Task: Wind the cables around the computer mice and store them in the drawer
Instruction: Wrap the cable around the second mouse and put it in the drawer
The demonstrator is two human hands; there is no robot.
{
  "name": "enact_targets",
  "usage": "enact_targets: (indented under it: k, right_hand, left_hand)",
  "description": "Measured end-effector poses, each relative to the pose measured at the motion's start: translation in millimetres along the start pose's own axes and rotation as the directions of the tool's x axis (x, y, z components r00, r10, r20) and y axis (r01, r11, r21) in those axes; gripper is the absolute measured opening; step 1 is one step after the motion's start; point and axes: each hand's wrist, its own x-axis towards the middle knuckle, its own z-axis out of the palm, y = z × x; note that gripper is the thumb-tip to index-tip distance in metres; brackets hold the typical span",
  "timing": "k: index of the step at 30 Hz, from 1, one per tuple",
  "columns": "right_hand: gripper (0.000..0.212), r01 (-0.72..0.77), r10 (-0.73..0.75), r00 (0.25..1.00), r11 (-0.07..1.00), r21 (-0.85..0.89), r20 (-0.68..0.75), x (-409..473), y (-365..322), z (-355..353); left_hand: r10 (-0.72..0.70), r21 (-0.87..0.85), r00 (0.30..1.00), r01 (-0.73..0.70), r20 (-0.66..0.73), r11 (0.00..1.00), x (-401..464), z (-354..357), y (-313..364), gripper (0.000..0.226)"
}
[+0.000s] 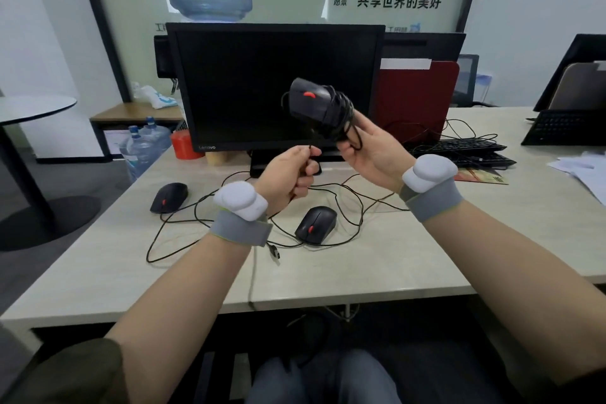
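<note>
On the left of the bench (pixel 328 272) lies one black mouse (pixel 169 197), its cable loose, and nearer the middle a second mouse (pixel 315 224) beside a free USB plug (pixel 274 251); both wait unwound. Above them the left hand (pixel 288 174) pinches the tail of a cable (pixel 310 154), fingers curled round it. To its right, the right hand (pixel 370 147) holds a third mouse (pixel 310 102) in the air before the dark monitor (pixel 275 85), its grip clamped on the rear of the body where several turns of cable already sit. The step in hand looks to be the last turns of winding. The next move likely calls for tucking the tail under a loop. This mouse's long axis runs roughly left to right, nose pointing left and a little up. No drawer is in view
</note>
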Motion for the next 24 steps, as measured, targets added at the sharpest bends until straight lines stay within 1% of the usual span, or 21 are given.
enact_targets:
  k: [1,2,3,4,5,6,7,8,9,10,11,12,13,14,15,17,19,21,23,24]
  right_hand:
    - [0.033,0.053,-0.058,0.995,0.996,-0.072,-0.075,2.3,-2.4,-1.2]
    - [0.033,0.094,-0.122,0.982,0.977,-0.193,-0.142,3.5,-4.0,-3.4]
    - [0.032,0.115,-0.189,0.963,0.933,-0.341,-0.193,3.2,-5.3,-6.4]
    - [0.034,0.112,-0.252,0.939,0.866,-0.487,-0.232,2.0,-6.3,-9.9]
    - [0.037,0.089,-0.308,0.914,0.786,-0.612,-0.263,0.5,-7.6,-13.4]
    - [0.042,0.054,-0.352,0.894,0.698,-0.714,-0.277,-1.3,-8.5,-16.6]
    - [0.045,0.018,-0.378,0.887,0.601,-0.799,-0.264,-3.5,-9.0,-19.3]
    - [0.048,-0.012,-0.380,0.897,0.491,-0.871,-0.226,-6.0,-10.1,-21.0]
    - [0.049,-0.038,-0.346,0.921,0.376,-0.926,-0.178,-8.1,-9.6,-21.4]
    - [0.050,-0.059,-0.281,0.950,0.269,-0.961,-0.137,-9.6,-8.4,-20.4]
    - [0.051,-0.069,-0.193,0.975,0.185,-0.980,-0.105,-11.7,-5.5,-18.4]
    - [0.051,-0.066,-0.106,0.991,0.141,-0.988,-0.082,-13.6,-3.6,-16.0]
    - [0.052,-0.055,-0.029,0.998,0.131,-0.990,-0.059,-15.5,-2.5,-14.2]
    - [0.053,-0.040,0.035,0.999,0.141,-0.989,-0.036,-17.2,-2.6,-13.2]
    - [0.053,-0.030,0.087,0.996,0.157,-0.987,-0.017,-18.9,-4.0,-13.2]
    - [0.053,-0.048,0.189,0.982,0.228,-0.973,-0.004,-22.4,-7.4,-14.1]
    - [0.053,-0.109,0.318,0.948,0.379,-0.919,0.019,-26.0,-7.9,-15.4]
    - [0.056,-0.191,0.435,0.896,0.555,-0.809,0.087,-29.3,-6.9,-18.8]
    - [0.055,-0.252,0.485,0.857,0.687,-0.681,0.173,-31.5,-6.1,-23.8]
    - [0.053,-0.278,0.486,0.851,0.738,-0.614,0.199,-31.7,-5.3,-25.9]
  left_hand:
    - [0.003,0.085,1.000,-0.002,-0.011,0.996,-0.7,3.2,-2.9,0.025]
    - [-0.004,0.207,1.000,0.007,-0.016,0.978,-2.1,6.5,-4.0,0.024]
    - [-0.026,0.348,1.000,0.029,-0.015,0.937,-3.4,9.4,-3.5,0.024]
    - [-0.052,0.491,0.999,0.048,-0.006,0.870,-5.0,12.2,-0.7,0.024]
    - [-0.064,0.625,0.998,0.046,0.006,0.779,-6.1,13.6,3.4,0.024]
    - [-0.050,0.743,0.998,0.017,0.023,0.669,-6.6,14.6,8.2,0.024]
    - [-0.008,0.840,0.999,-0.037,0.049,0.542,-6.8,15.0,12.8,0.024]
    - [0.051,0.909,0.995,-0.103,0.090,0.404,-6.2,15.8,18.1,0.026]
    - [0.102,0.952,0.986,-0.155,0.132,0.266,-6.4,16.4,23.0,0.026]
    - [0.137,0.973,0.977,-0.181,0.162,0.141,-6.5,17.1,28.3,0.025]
    - [0.164,0.981,0.970,-0.189,0.179,0.049,-7.4,16.5,31.1,0.023]
    - [0.184,0.981,0.964,-0.193,0.192,-0.012,-7.5,15.6,33.8,0.020]
    - [0.196,0.979,0.959,-0.200,0.204,-0.040,-7.3,13.1,35.4,0.017]
    - [0.200,0.976,0.956,-0.213,0.216,-0.036,-7.3,9.4,36.8,0.013]
    - [0.198,0.974,0.954,-0.228,0.224,-0.002,-7.2,4.5,38.1,0.009]
    - [0.173,0.958,0.953,-0.268,0.247,0.106,-7.6,-6.0,41.7,0.008]
    - [0.092,0.921,0.952,-0.306,0.292,0.242,-8.7,-15.4,45.1,0.009]
    - [0.031,0.856,0.942,-0.318,0.335,0.409,-10.5,-22.7,47.1,0.008]
    - [0.035,0.767,0.942,-0.293,0.334,0.571,-11.4,-28.7,47.6,0.014]
    - [0.046,0.705,0.945,-0.274,0.324,0.654,-10.7,-31.4,46.1,0.016]
